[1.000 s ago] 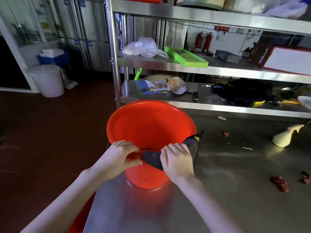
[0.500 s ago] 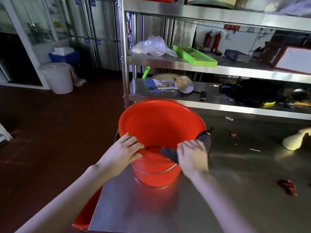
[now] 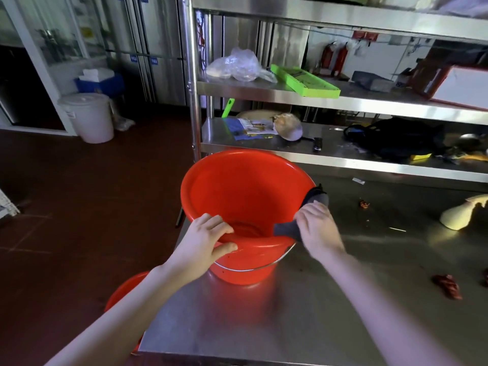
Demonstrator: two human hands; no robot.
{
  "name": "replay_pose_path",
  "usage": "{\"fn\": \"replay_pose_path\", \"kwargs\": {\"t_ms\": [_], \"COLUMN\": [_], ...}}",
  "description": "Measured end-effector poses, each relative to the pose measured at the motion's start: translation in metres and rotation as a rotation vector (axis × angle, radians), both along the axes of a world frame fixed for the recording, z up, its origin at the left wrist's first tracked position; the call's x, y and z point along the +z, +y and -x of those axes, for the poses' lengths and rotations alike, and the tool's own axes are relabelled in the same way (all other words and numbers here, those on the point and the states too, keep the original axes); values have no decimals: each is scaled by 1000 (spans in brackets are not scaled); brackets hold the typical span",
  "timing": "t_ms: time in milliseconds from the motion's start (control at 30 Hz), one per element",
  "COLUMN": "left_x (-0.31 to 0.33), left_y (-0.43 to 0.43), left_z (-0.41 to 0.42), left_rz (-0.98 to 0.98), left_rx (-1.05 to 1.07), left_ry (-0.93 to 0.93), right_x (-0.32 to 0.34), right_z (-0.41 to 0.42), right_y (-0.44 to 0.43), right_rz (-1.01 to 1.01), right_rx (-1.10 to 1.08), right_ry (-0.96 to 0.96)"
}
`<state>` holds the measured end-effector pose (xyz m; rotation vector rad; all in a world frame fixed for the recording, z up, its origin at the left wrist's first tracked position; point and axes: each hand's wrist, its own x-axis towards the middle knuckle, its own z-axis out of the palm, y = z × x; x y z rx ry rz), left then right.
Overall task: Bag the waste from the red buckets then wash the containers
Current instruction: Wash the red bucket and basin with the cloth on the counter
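Bucket wipe-down in progress, bagging looks done for this one

Bucket (image 3: 245, 204), red, sits upright at the near-left corner of the steel table (image 3: 303, 320), wire bail hanging down its front. Inside looks empty of waste as far as visible, just a darker patch at the bottom, can't tell if residue or wet

Left hand (image 3: 204, 240) clamped on the near rim, fingers inside, thumb outside, steadying it. Right hand (image 3: 317, 231) closed on a dark grey cloth (image 3: 318, 198) draped over the right side of the rim, one end poking inside the wall, the rest down the outside. Reads as wiping the rim and wall

Progress, my read: waste is out of this bucket, cleaning underway but with a cloth only, no water or sink in view. Whether a bag was filled, can't tell, no waste bag visible

Left to do:
- second red bucket (image 3: 124, 294) partly visible on the floor below the table's left edge, contents hidden
- red scraps (image 3: 447, 285) lying on the table well right of the bucket, smaller bits (image 3: 365, 204) further back, likely need picking up
- proper wash/rinse of the containers

Behind: steel shelving (image 3: 343, 101) with a crumpled clear plastic bag (image 3: 235, 66) and a green tray (image 3: 303, 80), white lidded pail (image 3: 89, 116) on the floor far left
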<state>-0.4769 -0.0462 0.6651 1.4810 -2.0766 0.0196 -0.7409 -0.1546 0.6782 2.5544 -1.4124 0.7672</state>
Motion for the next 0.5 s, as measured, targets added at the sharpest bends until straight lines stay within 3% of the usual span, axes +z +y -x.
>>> {"fn": "replay_pose_path", "kwargs": {"t_ms": [200,367,500], "left_x": [7,24,24], "left_y": [5,1,3], "left_z": [-4,-49,-63], "left_rz": [-71,-88,-132], "left_rx": [22,-24,-25], "left_ry": [-27,-182,-305], "right_x": [-15,-1,16], "right_z": [-79,-34,7], "right_y": [65,32,-21], "right_rz": [108,49,-118], "right_rx": [-40,110,181], "right_ry": [-33,43,244]}}
